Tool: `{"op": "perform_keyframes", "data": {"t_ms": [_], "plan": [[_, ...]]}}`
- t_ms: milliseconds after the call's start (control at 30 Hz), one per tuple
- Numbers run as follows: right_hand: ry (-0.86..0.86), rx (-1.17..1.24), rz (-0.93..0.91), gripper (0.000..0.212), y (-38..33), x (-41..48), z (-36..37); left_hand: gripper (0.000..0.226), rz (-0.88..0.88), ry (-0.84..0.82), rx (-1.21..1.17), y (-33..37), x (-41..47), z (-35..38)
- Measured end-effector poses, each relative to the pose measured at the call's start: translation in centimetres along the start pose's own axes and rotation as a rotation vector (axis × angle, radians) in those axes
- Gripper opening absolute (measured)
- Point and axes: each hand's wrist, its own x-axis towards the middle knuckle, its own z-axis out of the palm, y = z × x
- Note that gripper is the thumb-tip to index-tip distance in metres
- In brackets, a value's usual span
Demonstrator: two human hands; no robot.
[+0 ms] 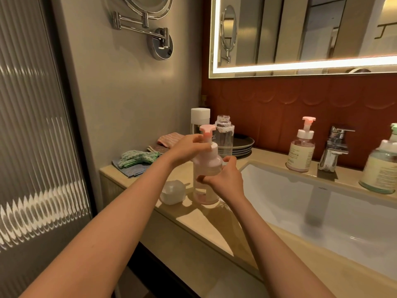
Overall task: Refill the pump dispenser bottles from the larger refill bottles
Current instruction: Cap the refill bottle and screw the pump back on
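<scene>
On beige stone counter, left of glossy white basin: clear round plastic pump bottle stands upright, pink pump head fitted. Left hand curls round its white collar; right hand wraps the cylindrical body. Frosted domed cap lies just left. Behind, farther back: uncapped clear refill bottle, threaded neck bare.

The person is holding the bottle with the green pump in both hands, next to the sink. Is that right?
Almost. The left hand and the right hand do hold a pump bottle next to the sink, but its pump is pink, not green. The head view shows it. The green-topped bottle stands untouched at the far right.
</scene>
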Motion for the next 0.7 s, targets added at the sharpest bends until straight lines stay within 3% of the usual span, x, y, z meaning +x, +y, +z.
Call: {"op": "perform_keyframes", "data": {"t_ms": [100, 200, 400, 533, 700], "plan": [[0.007, -0.008, -0.008, 0.081, -0.02, -0.16, 0.03, 0.060, -0.002, 0.040, 0.030, 0.18, -0.11, 0.56], [0.011, -0.018, -0.025, 0.082, 0.02, -0.36, -0.09, 0.051, 0.055, 0.078, 0.113, -0.01, -0.01, 0.40], [0.010, -0.001, -0.010, 0.079, 0.02, -0.34, -0.09, 0.042, 0.003, 0.054, -0.051, 0.05, -0.21, 0.12], [0.003, 0.002, -0.015, 0.081, 0.00, -0.41, -0.17, 0.055, 0.000, 0.125, -0.055, -0.01, -0.15, 0.86], [0.008, 0.003, -0.010, 0.082, 0.00, -0.42, -0.18, 0.042, -0.002, 0.071, -0.060, 0.30, -0.01, 0.34]]}}
